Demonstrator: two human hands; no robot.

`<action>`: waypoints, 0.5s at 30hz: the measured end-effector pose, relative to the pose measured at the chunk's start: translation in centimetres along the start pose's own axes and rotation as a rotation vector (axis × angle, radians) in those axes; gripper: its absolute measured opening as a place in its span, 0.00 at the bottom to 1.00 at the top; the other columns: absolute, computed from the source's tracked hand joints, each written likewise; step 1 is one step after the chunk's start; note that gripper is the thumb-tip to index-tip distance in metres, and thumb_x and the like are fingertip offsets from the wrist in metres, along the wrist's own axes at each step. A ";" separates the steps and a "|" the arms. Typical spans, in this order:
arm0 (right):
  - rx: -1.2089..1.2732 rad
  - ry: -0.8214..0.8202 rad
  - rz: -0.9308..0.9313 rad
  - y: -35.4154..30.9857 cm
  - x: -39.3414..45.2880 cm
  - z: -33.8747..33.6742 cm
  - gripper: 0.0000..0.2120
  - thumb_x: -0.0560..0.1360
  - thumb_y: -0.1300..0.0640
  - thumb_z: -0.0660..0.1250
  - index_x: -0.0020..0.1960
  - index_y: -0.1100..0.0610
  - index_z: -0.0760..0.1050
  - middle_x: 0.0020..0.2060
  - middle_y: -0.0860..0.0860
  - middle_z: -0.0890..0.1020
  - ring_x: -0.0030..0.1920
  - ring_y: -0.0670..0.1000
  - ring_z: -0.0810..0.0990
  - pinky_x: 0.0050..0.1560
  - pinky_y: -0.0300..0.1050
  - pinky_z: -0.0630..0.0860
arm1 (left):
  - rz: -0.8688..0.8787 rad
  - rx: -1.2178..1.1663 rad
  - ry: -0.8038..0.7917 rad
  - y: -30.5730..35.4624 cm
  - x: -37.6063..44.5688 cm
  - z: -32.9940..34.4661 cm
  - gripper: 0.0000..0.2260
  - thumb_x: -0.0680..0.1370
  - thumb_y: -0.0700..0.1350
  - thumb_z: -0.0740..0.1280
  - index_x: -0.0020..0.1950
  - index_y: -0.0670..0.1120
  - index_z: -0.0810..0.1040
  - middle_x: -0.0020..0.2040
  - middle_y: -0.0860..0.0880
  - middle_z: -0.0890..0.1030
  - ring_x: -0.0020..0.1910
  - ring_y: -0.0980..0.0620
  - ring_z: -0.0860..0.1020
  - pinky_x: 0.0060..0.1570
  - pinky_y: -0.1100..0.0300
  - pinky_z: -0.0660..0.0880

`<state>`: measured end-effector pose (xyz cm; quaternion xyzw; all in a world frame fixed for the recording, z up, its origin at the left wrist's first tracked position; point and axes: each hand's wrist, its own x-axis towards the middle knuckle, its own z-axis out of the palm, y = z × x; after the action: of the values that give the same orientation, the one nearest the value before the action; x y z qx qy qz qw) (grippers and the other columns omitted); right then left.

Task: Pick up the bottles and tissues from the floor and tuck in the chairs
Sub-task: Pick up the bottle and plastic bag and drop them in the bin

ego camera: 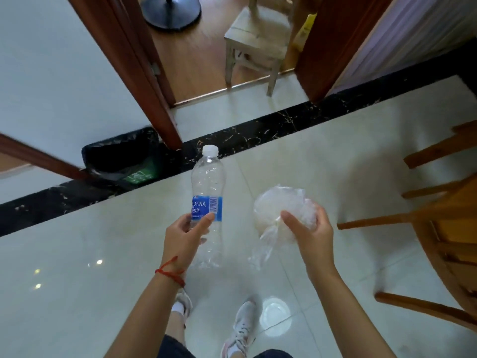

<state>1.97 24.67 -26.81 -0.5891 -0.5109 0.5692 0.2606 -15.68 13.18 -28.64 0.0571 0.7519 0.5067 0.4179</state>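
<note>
My left hand (184, 237) grips an empty clear plastic bottle (207, 187) with a blue label and white cap, held upright above the tiled floor. My right hand (311, 232) is closed around a white wad of tissue wrapped in clear plastic (281, 211), with a loose plastic tail hanging below it. A wooden chair (438, 228) stands at the right edge, its legs and rungs showing. A second, pale wooden chair (254, 42) sits in the doorway ahead.
A bin lined with a black bag (121, 157) stands against the wall left of the doorway, just beyond the bottle. A black marble strip (258, 134) crosses the floor. A fan base (171, 11) sits inside the far room. My feet are below.
</note>
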 end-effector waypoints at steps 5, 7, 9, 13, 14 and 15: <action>-0.003 -0.081 0.017 -0.8 0.0 8.3 0.21 0.68 0.56 0.73 0.56 0.48 0.70 0.49 0.42 0.77 0.50 0.42 0.77 0.41 0.30 0.75 | -0.031 -0.052 0.050 -0.3 3.1 -6.2 0.07 0.73 0.46 0.68 0.49 0.46 0.77 0.42 0.47 0.81 0.40 0.50 0.79 0.39 0.60 0.76; -0.006 -0.097 0.032 -1.1 -0.3 11.8 0.21 0.68 0.57 0.74 0.57 0.50 0.71 0.50 0.46 0.79 0.51 0.44 0.78 0.41 0.29 0.75 | -0.040 -0.067 0.068 -0.3 4.4 -9.1 0.06 0.73 0.46 0.69 0.48 0.47 0.78 0.42 0.47 0.81 0.40 0.50 0.79 0.39 0.59 0.75; -0.010 -0.118 0.048 -1.6 -0.6 15.4 0.22 0.68 0.57 0.74 0.59 0.52 0.71 0.52 0.50 0.79 0.51 0.47 0.78 0.40 0.30 0.76 | -0.052 -0.070 0.096 0.0 5.8 -12.3 0.04 0.72 0.46 0.69 0.46 0.49 0.77 0.43 0.47 0.81 0.40 0.49 0.79 0.40 0.58 0.76; 0.025 -0.189 0.066 -2.9 -1.1 23.0 0.22 0.68 0.58 0.73 0.60 0.54 0.71 0.53 0.52 0.78 0.51 0.48 0.79 0.36 0.28 0.76 | -0.049 -0.064 0.155 1.7 8.6 -18.7 0.08 0.74 0.46 0.67 0.51 0.45 0.76 0.44 0.45 0.80 0.42 0.48 0.79 0.45 0.56 0.77; 0.024 -0.199 0.072 -3.2 -1.1 24.8 0.22 0.68 0.58 0.73 0.60 0.54 0.71 0.53 0.53 0.79 0.51 0.49 0.79 0.37 0.29 0.77 | -0.044 -0.065 0.169 2.2 9.2 -20.2 0.08 0.74 0.46 0.66 0.51 0.45 0.75 0.44 0.45 0.80 0.43 0.47 0.79 0.45 0.56 0.76; 0.019 -0.205 0.078 -3.5 -1.2 26.4 0.22 0.68 0.58 0.73 0.60 0.54 0.71 0.53 0.53 0.79 0.51 0.50 0.79 0.38 0.30 0.78 | -0.040 -0.069 0.182 2.6 9.8 -21.5 0.08 0.74 0.46 0.66 0.51 0.46 0.75 0.44 0.45 0.80 0.43 0.47 0.79 0.45 0.55 0.76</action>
<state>-23.61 17.59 -28.92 -0.5447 -0.5062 0.6411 0.1901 -37.65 4.02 -29.21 -0.0189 0.7698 0.5270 0.3596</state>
